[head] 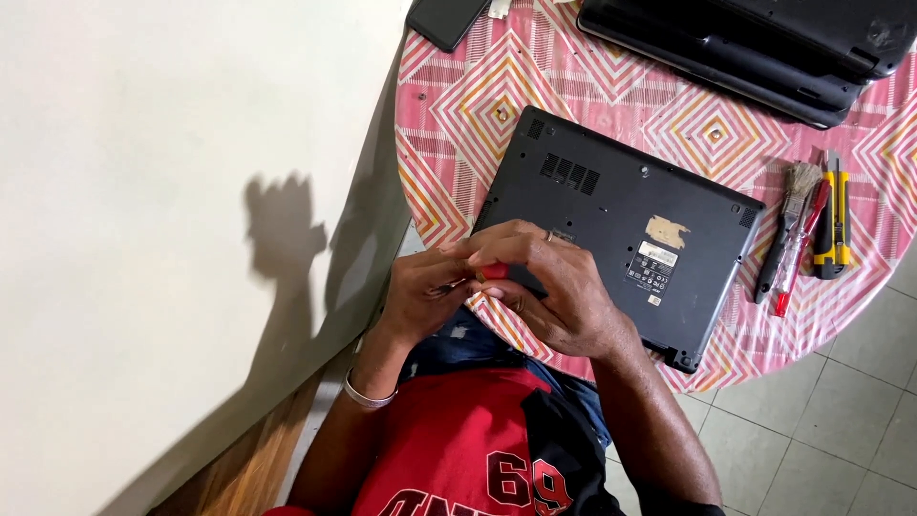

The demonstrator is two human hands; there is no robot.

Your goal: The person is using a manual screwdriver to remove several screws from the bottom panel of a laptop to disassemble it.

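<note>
Pinching a red-handled screwdriver (492,272) between both grips, our left hand (420,291) and right hand (564,287) meet (tool lying crosswise) over the upturned laptop (650,229) on the tabletop (458,115).

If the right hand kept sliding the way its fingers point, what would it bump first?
The right hand points left toward the left hand, so it would probably meet those fingers first; both already pinch a small red-handled tool over the upturned black laptop.
</note>
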